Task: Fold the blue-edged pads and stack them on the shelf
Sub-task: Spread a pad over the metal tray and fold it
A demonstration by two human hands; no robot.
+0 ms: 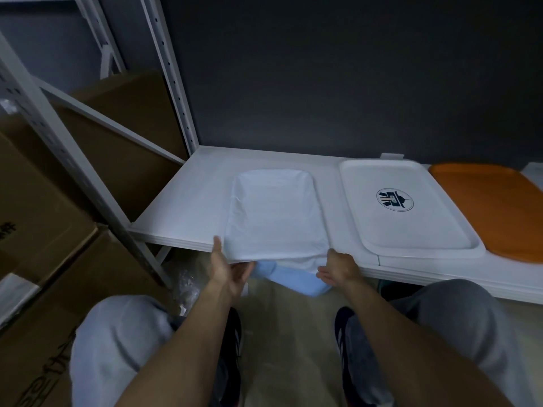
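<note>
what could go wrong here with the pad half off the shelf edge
1. The folded pad overhangs the shelf front, with its blue part drooping below; if the left hand and right hand let go now, it may slide off.
2. Pushing it in askew might bump the white tray right beside it.
3. The loose blue part could catch on the shelf lip and unfold.

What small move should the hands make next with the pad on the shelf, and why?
Probably push the pad further back onto the shelf. Its blue part hangs off the front lip, and the left hand and right hand sit open at its near corners, beside the white tray.
</note>
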